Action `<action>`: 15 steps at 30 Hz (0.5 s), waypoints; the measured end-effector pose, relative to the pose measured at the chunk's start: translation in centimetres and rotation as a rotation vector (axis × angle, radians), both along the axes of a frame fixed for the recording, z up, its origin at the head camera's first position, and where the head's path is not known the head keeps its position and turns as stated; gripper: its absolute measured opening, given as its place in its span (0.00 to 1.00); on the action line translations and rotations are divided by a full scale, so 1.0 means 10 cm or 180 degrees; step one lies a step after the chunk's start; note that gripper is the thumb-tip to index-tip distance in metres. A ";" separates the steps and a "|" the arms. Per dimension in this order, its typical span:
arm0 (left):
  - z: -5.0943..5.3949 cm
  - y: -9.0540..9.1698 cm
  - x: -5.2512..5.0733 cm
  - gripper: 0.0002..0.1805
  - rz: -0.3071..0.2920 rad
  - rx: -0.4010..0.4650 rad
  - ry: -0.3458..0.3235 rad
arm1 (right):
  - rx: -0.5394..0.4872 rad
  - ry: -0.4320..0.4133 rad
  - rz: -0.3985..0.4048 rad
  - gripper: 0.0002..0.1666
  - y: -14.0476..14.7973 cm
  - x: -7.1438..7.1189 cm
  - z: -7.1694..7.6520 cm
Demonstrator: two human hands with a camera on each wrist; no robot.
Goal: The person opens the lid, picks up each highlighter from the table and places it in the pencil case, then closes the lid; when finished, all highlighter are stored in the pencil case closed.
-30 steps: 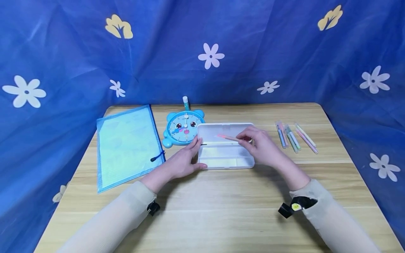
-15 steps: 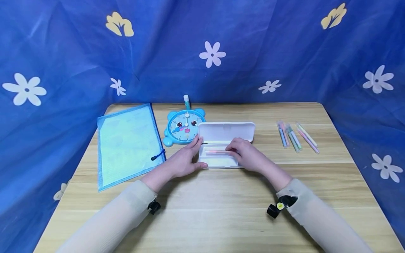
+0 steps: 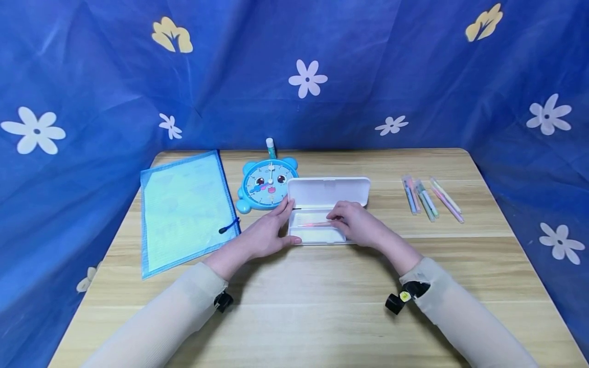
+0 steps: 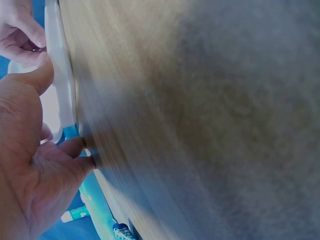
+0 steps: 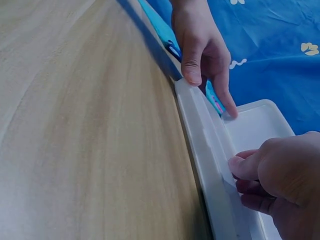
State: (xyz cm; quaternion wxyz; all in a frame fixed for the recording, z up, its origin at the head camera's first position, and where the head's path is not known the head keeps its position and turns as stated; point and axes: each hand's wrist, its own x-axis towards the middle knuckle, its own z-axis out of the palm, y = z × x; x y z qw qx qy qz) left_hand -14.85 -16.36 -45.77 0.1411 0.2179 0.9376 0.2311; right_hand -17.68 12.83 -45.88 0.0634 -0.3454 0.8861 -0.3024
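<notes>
A white pencil case (image 3: pixel 317 235) lies with its lid (image 3: pixel 329 190) raised and its divided tray showing. At its left end my left hand (image 3: pixel 267 232) holds it, thumb on the front edge and fingers by the rear corner. My right hand (image 3: pixel 356 222) is over the tray and pinches a slim pink pen (image 3: pixel 315 224), which lies lengthwise in the rear compartment. In the right wrist view the right hand (image 5: pixel 285 175) has its fingers curled down inside the case and hides the pen.
A blue bear-shaped toy clock (image 3: pixel 269 184) stands behind the left hand, a glue stick (image 3: pixel 271 148) behind it. On the left lies a blue mesh zip folder (image 3: pixel 188 214). Several pastel pens (image 3: pixel 427 200) lie to the right. A blue curtain (image 3: pixel 345 102) borders the table.
The right hand has moved left and down, bringing the pink pen from above the case into its rear compartment. The lid looks tilted further forward. The left hand has stayed in place.
</notes>
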 end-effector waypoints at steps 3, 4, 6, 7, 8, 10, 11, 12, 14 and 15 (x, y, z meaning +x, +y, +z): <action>0.00 0.00 0.00 0.59 -0.0004 -0.0001 -0.0005 | -0.0020 -0.0002 -0.0028 0.10 0.01 0.00 0.01; 0.00 0.00 0.00 0.59 -0.0005 -0.0004 -0.0005 | -0.0029 -0.0003 -0.0043 0.10 0.01 0.00 0.01; 0.00 0.01 0.00 0.59 -0.0007 -0.0004 -0.0007 | -0.0080 0.0000 -0.0090 0.10 0.03 0.01 0.04; 0.00 0.01 0.00 0.59 -0.0007 -0.0007 -0.0008 | -0.0129 0.0002 -0.0114 0.10 0.05 0.02 0.05; 0.00 0.01 0.00 0.60 -0.0006 -0.0009 -0.0011 | -0.0189 0.0019 -0.0135 0.09 0.06 0.02 0.07; 0.00 0.01 0.00 0.59 -0.0007 -0.0011 -0.0010 | -0.0321 0.0070 -0.0169 0.09 0.10 0.03 0.11; 0.00 0.01 0.00 0.59 -0.0006 -0.0015 -0.0009 | -0.0387 0.0104 -0.0188 0.09 0.13 0.03 0.14; 0.00 0.01 0.00 0.59 -0.0003 -0.0019 -0.0010 | -0.0445 0.0144 -0.0207 0.09 0.15 0.04 0.17; 0.01 0.01 0.00 0.59 0.0003 -0.0035 -0.0014 | -0.0536 0.0206 -0.0256 0.10 0.21 0.04 0.23; 0.01 0.01 0.00 0.59 -0.0003 -0.0033 -0.0008 | -0.0563 0.0222 -0.0291 0.10 0.24 0.04 0.26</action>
